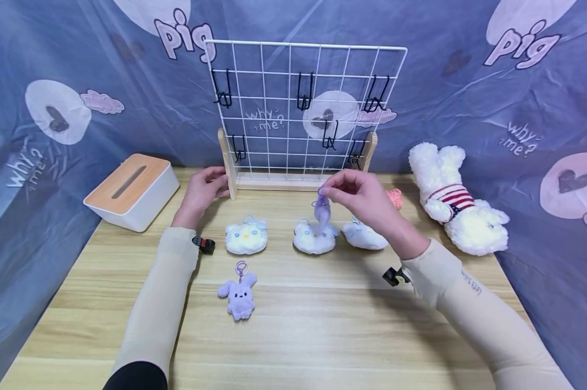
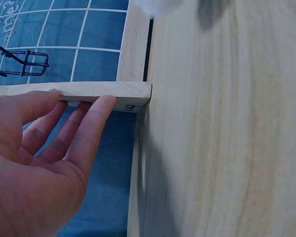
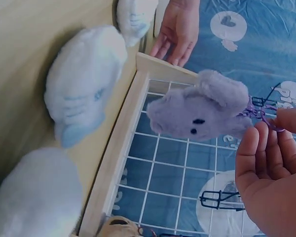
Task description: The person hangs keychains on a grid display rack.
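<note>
My right hand (image 1: 364, 196) pinches the purple ring of a fluffy purple plush keychain (image 3: 197, 111), which dangles above the table before the grid rack. Its dark eyes show in the right wrist view. With fingers fairly straight, my left hand (image 2: 44, 143) touches the outer side of the rack's left wooden post (image 2: 103, 90). The white wire grid (image 1: 288, 97) carries several black hooks (image 1: 305, 92). Below it lie three white cat-face plush keychains, at left (image 1: 246, 237), middle (image 1: 314, 238) and right (image 1: 365, 236). A second purple bunny keychain (image 1: 240, 297) lies nearer the front.
A white tissue box (image 1: 132, 192) with a wooden lid stands on the left. On the right lies a big white plush (image 1: 456, 200) in a striped top. Something coral-pink (image 1: 395, 198) sits behind my right wrist. Patterned blue cloth (image 1: 449, 70) hangs behind the table.
</note>
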Available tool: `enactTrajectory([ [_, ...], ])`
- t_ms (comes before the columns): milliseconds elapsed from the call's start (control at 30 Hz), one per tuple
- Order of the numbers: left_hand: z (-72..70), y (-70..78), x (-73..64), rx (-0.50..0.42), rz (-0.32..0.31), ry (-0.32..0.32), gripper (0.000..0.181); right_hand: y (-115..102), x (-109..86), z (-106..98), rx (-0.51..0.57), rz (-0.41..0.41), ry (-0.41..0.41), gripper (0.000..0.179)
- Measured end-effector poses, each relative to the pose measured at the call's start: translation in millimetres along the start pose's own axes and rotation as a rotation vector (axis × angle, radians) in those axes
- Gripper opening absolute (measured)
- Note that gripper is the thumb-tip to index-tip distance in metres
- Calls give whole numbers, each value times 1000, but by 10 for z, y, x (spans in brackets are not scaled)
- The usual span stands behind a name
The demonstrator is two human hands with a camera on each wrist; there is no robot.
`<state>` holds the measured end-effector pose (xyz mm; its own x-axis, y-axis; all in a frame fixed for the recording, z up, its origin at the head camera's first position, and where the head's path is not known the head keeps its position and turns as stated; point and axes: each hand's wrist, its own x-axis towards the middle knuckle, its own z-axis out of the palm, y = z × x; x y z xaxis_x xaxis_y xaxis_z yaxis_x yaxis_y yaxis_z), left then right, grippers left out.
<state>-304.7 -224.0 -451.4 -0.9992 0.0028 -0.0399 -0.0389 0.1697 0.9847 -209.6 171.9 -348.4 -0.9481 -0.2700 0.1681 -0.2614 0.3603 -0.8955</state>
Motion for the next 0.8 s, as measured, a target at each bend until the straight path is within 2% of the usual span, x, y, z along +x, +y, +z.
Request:
enactTrajectory([
  [133,3,4,1,0,-2,3,42,-18,46,-70,6,-10,45,16],
  [333,7,-4,13,-11,1,15,40,-51,107,-174,-12,32,103,18],
  [800,-7,-5,11,-2,-8,-4,42,-54,265,-377,-34,60,190,16],
])
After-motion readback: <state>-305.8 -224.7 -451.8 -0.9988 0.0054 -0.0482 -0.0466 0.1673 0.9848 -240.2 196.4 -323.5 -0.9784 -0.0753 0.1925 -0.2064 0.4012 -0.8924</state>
